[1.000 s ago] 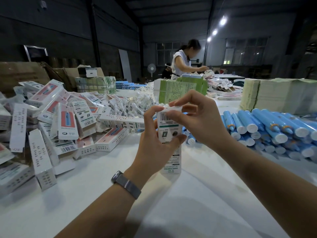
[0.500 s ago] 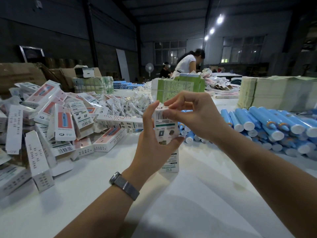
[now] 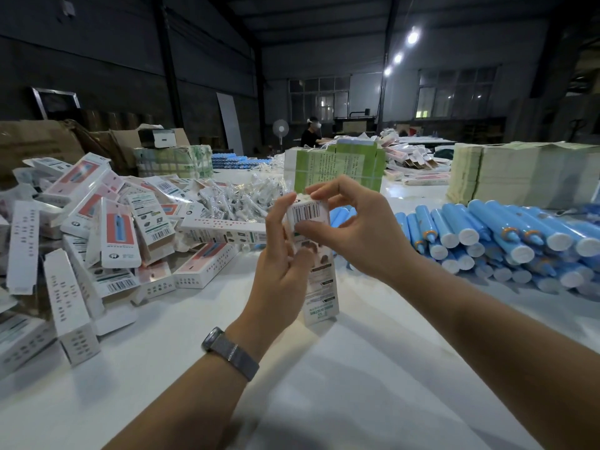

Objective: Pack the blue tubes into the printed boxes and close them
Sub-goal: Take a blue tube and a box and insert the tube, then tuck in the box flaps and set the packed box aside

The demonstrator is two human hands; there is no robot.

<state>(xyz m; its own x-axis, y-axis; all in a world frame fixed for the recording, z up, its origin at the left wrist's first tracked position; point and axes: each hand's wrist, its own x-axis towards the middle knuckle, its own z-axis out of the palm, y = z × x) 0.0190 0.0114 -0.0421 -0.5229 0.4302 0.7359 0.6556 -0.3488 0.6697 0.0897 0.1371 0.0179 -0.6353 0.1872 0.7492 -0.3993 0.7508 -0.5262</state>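
Note:
A white printed box point(image 3: 319, 287) stands upright on the white table point(image 3: 324, 384) between my hands. My left hand point(image 3: 279, 274) grips its middle from the left, thumb reaching up beside the top. My right hand point(image 3: 354, 232) pinches the barcoded top end point(image 3: 308, 213) from the right, fingers curled over the flap. A pile of blue tubes point(image 3: 506, 241) with white caps lies to the right, more of them showing behind my right hand. What is inside the box is hidden.
A heap of printed boxes point(image 3: 97, 235) fills the left side. Small clear-wrapped items point(image 3: 237, 199) lie behind it. Green-printed flat cartons point(image 3: 337, 167) and paper stacks point(image 3: 519, 173) stand at the back. A person sits far behind near a fan point(image 3: 280, 128).
The top flap has been folded down over the box end. My right hand's fingers shifted over the top and my left thumb rose along the side. The camera tilted.

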